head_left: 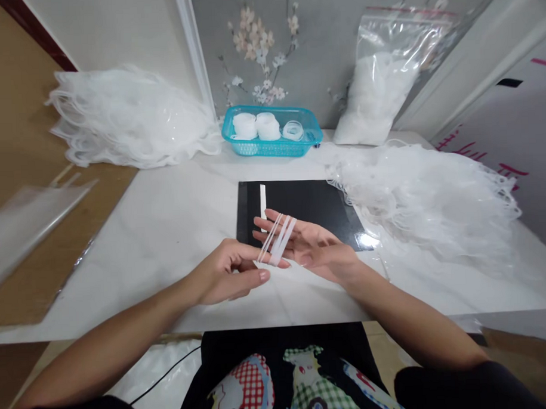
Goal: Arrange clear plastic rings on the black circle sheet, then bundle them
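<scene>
Several thin, translucent white elastic rings [279, 243] are looped over the fingers of my right hand [317, 242], which is turned palm up with its fingers outstretched. My left hand [228, 268] has its index finger hooked through the near end of these rings, so they are drawn taut between both hands. The thumb of that hand is apart from the index finger, and its other fingers are curled under. Below the hands lies a black mat [309, 203] with a white strip [262, 199] on it. What the rings are made of cannot be told.
A blue basket [271, 148] at the back holds stacked white rings [267, 126]. Heaps of loose white rings lie at left [131, 120] and right [434, 199]. A filled zip bag [372, 93] leans on the wall. Cardboard [77, 229] and a clear plastic bag [31, 219] lie left.
</scene>
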`<act>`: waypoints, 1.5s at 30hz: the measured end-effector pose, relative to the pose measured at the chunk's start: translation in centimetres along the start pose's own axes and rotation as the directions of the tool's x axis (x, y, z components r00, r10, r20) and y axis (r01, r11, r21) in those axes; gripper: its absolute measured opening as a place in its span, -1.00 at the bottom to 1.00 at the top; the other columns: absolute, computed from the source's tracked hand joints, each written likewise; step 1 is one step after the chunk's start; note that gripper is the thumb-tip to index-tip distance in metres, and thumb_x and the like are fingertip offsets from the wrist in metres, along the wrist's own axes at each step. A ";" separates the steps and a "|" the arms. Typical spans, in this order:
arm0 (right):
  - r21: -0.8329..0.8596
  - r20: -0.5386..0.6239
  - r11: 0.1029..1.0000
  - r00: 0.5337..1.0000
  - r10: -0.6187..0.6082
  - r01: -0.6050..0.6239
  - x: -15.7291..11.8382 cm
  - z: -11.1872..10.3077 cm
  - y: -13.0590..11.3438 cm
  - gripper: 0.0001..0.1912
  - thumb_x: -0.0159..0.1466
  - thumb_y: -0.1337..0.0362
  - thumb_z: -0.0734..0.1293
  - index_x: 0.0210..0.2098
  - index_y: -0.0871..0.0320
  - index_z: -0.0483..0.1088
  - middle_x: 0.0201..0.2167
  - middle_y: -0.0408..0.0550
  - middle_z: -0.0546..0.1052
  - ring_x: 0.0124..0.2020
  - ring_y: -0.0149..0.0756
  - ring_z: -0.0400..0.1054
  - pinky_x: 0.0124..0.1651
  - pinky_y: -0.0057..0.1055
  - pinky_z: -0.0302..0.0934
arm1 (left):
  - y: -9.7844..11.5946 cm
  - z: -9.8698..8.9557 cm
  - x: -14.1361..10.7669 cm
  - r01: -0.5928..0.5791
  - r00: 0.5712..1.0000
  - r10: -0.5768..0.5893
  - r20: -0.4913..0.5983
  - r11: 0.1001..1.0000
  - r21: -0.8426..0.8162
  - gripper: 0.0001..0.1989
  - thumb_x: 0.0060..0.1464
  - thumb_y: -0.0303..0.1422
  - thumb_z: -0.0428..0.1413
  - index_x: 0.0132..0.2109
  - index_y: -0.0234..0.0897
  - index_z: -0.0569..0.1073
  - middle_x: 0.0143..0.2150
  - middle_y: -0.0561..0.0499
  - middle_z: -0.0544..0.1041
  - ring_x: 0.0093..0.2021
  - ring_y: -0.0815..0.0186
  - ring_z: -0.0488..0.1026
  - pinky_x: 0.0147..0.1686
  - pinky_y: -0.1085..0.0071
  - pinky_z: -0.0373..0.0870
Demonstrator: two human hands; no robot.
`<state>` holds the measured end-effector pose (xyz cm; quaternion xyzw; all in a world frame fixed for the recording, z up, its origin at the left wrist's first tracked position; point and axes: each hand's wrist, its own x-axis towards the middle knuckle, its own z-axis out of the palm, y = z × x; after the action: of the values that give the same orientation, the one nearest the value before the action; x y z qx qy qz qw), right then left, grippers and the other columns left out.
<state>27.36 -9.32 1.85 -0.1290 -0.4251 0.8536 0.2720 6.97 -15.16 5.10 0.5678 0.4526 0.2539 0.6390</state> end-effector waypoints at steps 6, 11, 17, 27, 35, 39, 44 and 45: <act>-0.091 -0.048 0.993 0.996 0.076 -0.080 0.2 0.2 0.1 -0.28 -0.03 0.33 0.41 0.14 -0.07 0.31 0.27 -0.11 0.31 0.28 -0.07 0.18 0.30 -0.01 0.06 | -0.5 0.0 -0.1 -0.086 0.995 0.086 0.054 0.996 -0.002 -0.65 0.05 -0.38 0.11 -0.01 -0.36 0.56 -0.75 0.21 0.23 -0.75 0.54 0.02 -0.72 0.58 -0.07; -0.250 0.065 0.964 0.992 0.107 -0.088 0.5 0.3 0.5 -0.35 -0.01 0.24 0.44 0.10 -0.04 0.34 0.23 -0.10 0.35 0.20 -0.04 0.29 0.22 0.01 0.16 | -1.5 -1.1 0.6 -0.247 0.968 0.249 -0.019 0.967 0.067 -0.58 0.20 -0.37 -0.08 0.12 -0.33 0.48 -0.76 0.20 0.22 -0.76 0.51 0.05 -0.70 0.57 0.04; -0.808 0.045 0.582 0.995 -0.085 0.087 0.1 1.8 1.9 -0.62 0.15 0.39 0.30 -0.03 0.08 0.40 0.00 0.01 0.51 -0.06 -0.15 0.45 0.05 -0.07 0.32 | -1.4 -1.0 2.3 -0.196 0.754 0.563 -0.339 0.685 0.701 -0.65 0.14 -0.31 0.07 0.05 -0.18 0.54 -0.69 0.19 0.34 -0.69 0.51 0.07 -0.61 0.57 0.14; -0.751 -0.232 0.644 0.853 -0.468 0.149 0.8 1.2 1.8 -0.33 0.26 0.26 0.29 0.30 -0.04 -0.01 0.31 0.10 0.15 0.12 -0.17 0.33 -0.02 -0.22 0.39 | 2.6 -7.3 9.3 0.054 0.813 0.376 -0.445 0.712 0.701 -0.32 0.03 0.01 0.11 0.22 -0.25 0.37 -0.32 0.06 0.41 -0.40 0.36 0.32 -0.37 0.45 0.30; -0.780 -0.222 0.609 0.849 -0.480 0.140 1.2 0.2 1.8 -0.39 0.26 0.24 0.31 0.26 -0.02 0.07 0.22 0.08 0.27 0.08 -0.17 0.35 0.09 -0.12 0.32 | 9.2 -18.2 19.6 0.638 0.730 0.165 -0.663 0.183 0.748 -0.22 -0.13 0.08 0.23 0.15 -0.32 0.43 0.34 -0.35 0.14 0.33 -0.25 -0.02 0.22 -0.05 0.02; -0.824 -0.182 0.545 0.838 -0.514 0.155 1.1 0.1 1.7 -0.40 0.27 0.25 0.30 0.26 -0.03 0.09 0.18 0.07 0.30 0.06 -0.17 0.36 0.05 -0.15 0.34 | 8.7 -19.7 21.9 0.642 0.758 0.039 -0.651 0.128 0.756 -0.19 -0.20 0.07 0.28 0.12 -0.36 0.44 0.39 -0.33 0.04 0.36 -0.33 -0.18 0.24 -0.18 -0.21; -0.826 -0.174 0.540 0.839 -0.515 0.160 0.9 0.4 1.5 -0.41 0.27 0.25 0.29 0.26 -0.04 0.08 0.17 0.06 0.32 0.06 -0.19 0.36 0.05 -0.18 0.34 | 7.7 -20.3 23.8 0.651 0.759 -0.024 -0.651 0.074 0.756 -0.18 -0.18 0.03 0.29 0.16 -0.38 0.39 0.39 -0.36 0.06 0.38 -0.33 -0.23 0.25 -0.21 -0.29; -0.826 -0.167 0.539 0.840 -0.516 0.167 0.9 0.4 1.5 -0.41 0.27 0.26 0.29 0.26 -0.04 0.08 0.17 0.05 0.31 0.06 -0.19 0.36 0.05 -0.18 0.34 | 7.6 -20.4 24.0 0.652 0.758 -0.030 -0.652 0.068 0.755 -0.17 -0.18 0.02 0.30 0.18 -0.38 0.38 0.37 -0.38 0.08 0.38 -0.32 -0.23 0.25 -0.21 -0.27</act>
<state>25.93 -9.86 0.88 -0.3144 -0.7073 0.4632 0.4316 1.81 16.76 6.55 0.6232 0.7701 -0.1325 0.0311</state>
